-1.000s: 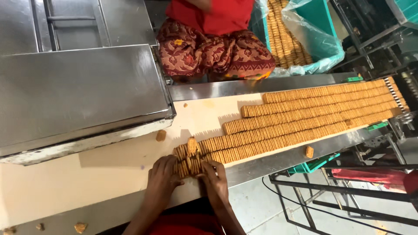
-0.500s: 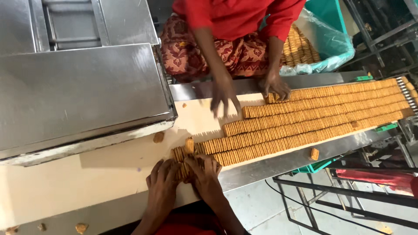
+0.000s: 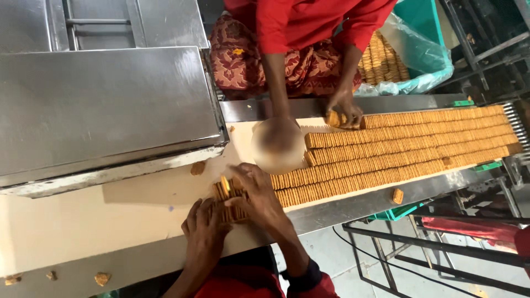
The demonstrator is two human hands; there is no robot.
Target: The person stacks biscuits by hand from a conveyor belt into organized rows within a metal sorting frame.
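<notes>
Four long rows of biscuits [image 3: 397, 157] stand on edge along the pale conveyor belt [image 3: 83, 221], packed face to face. At the near end of the front rows, a short stack of biscuits [image 3: 226, 193] is being gathered at the belt's near edge. The left hand [image 3: 205, 234] is cupped against the stack's left end, fingers curled around it. The right hand [image 3: 259, 193] lies over the stack from the other side, fingers bent down onto the biscuit tops, so the batch is gripped between both hands. One biscuit in the stack stands tilted above its neighbours.

In my judgement, the grip is best held with even pressure from both ends, keeping the biscuits upright and square; the tilted one should be seated before lifting, or it may slip out or snap.

Across the belt, a co-worker in red has one hand [image 3: 343, 113] closed on a few biscuits at the head of the far row; the other hand is blurred and cannot be read. Loose broken pieces [image 3: 197, 168] lie on the belt, another on the steel side rail [image 3: 397, 195]. A steel machine cover [image 3: 105, 105] spans the belt to the left. A green crate lined with plastic [image 3: 419, 60] holds more biscuits behind the co-worker.
</notes>
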